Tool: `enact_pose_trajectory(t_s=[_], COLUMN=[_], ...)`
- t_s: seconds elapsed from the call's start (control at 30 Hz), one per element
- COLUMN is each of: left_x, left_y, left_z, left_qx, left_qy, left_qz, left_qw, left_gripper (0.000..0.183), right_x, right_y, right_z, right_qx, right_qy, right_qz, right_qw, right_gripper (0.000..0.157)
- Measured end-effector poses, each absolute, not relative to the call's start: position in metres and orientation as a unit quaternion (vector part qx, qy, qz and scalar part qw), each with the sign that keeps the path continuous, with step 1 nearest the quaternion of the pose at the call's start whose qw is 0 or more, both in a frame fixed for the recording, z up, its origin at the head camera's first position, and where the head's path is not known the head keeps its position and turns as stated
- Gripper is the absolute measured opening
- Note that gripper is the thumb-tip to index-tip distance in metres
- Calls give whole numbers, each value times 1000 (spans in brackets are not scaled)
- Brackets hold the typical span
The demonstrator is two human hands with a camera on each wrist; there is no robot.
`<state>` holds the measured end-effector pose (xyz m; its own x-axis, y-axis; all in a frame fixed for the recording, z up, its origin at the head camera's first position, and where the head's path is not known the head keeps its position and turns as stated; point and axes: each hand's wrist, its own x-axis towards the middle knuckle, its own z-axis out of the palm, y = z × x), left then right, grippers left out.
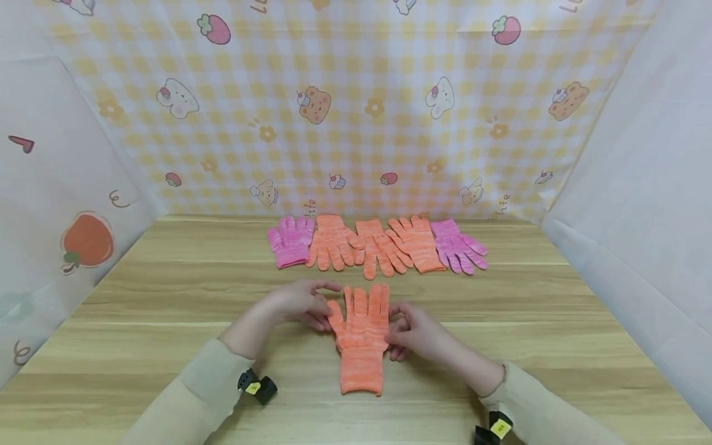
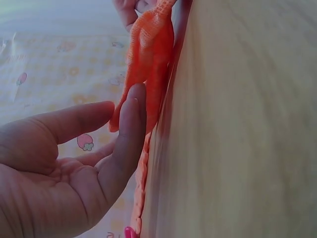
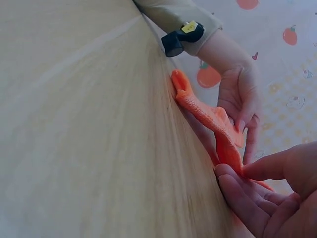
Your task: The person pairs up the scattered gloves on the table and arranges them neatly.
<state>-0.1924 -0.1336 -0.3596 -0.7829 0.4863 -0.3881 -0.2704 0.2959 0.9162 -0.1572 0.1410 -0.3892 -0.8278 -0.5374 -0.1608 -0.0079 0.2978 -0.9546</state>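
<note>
An orange knit glove [image 1: 363, 330] is in the middle of the table, its fingers pointing away from me and its cuff toward me. On its left side, my left hand [image 1: 303, 303] pinches the tip of the glove's thumb; the left wrist view shows that orange tip between my thumb and finger. From the other side, my right hand [image 1: 414, 330] grips the glove's right edge below its little finger. In the right wrist view the orange glove [image 3: 218, 121] looks partly lifted and bent, with its cuff end low by the wood.
Behind it lies a row of gloves on the wooden table [image 1: 183, 278]: a pink glove [image 1: 292, 241] at the left, several orange gloves [image 1: 332, 240] overlapping in the middle, a pink glove [image 1: 457, 246] at the right. A checked cloth [image 1: 356, 142] hangs at the back.
</note>
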Motion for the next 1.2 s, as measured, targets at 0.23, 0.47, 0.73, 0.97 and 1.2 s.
enact_pose_trajectory(t_s=[0.23, 0.47, 0.73, 0.97, 1.2], left_x=[-195, -196, -194, -193, -192], left_y=[-136, -137, -139, -140, -140], left_z=[-362, -361, -358, -351, -348], left_qx=[66, 63, 76, 88, 132], left_qy=[740, 759, 781, 806, 839], left_qz=[587, 562, 536, 517, 483], left_qw=[323, 322, 312, 273, 213], left_gripper=[55, 51, 49, 51, 46], right_x=[-158, -156, -155, -157, -160], right_y=[143, 143, 144, 148, 148], right_z=[-389, -386, -382, -381, -379], right_qx=[-169, -160, -164, -179, -213], right_qy=[783, 803, 828, 841, 861], right_qz=[-553, -530, -498, -474, -437], right_qw=[230, 219, 199, 190, 150], right_gripper=[37, 31, 25, 20, 16])
